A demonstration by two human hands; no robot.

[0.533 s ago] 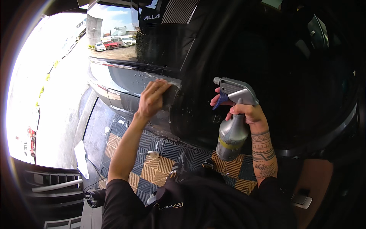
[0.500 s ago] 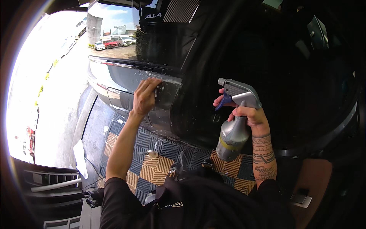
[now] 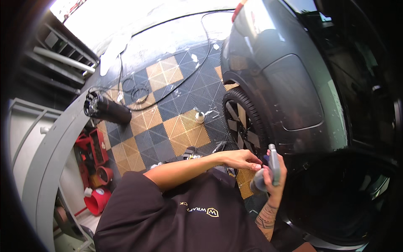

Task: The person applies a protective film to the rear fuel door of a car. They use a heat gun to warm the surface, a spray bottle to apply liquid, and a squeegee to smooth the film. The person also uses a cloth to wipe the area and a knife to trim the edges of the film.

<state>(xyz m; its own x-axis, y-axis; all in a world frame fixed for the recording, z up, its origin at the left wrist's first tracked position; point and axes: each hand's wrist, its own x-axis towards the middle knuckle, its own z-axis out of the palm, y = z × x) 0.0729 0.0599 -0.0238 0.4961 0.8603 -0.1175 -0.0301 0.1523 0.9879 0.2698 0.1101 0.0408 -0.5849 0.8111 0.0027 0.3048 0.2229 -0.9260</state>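
Observation:
My right hand (image 3: 278, 178) is wrapped round the neck of a grey spray bottle (image 3: 274, 166), its nozzle pointing up and away from me. Close to the bottle's trigger is my left hand (image 3: 242, 159), palm down, with its fingers stretched toward the bottle and slightly bent. I see nothing held in it; whether it touches the bottle I cannot tell. Beyond both hands stands a dark grey car's rear side panel (image 3: 268, 63) with a fuel flap (image 3: 294, 92). Whitish wet streaks and drops mark the panel's right edge. Below it is the wheel (image 3: 239, 122).
Black and tan floor tiles (image 3: 163, 122) carry a black cylinder (image 3: 107, 109), a trailing cable (image 3: 184, 80) and a small white bottle (image 3: 200, 117). At the left, a grey curved frame (image 3: 46, 155) stands before red bins (image 3: 98, 200). The dark car opening lies right.
My left hand has left the wet panel and come over to the spray bottle. The right hand has lowered the bottle toward my body. My view has swung to the left.

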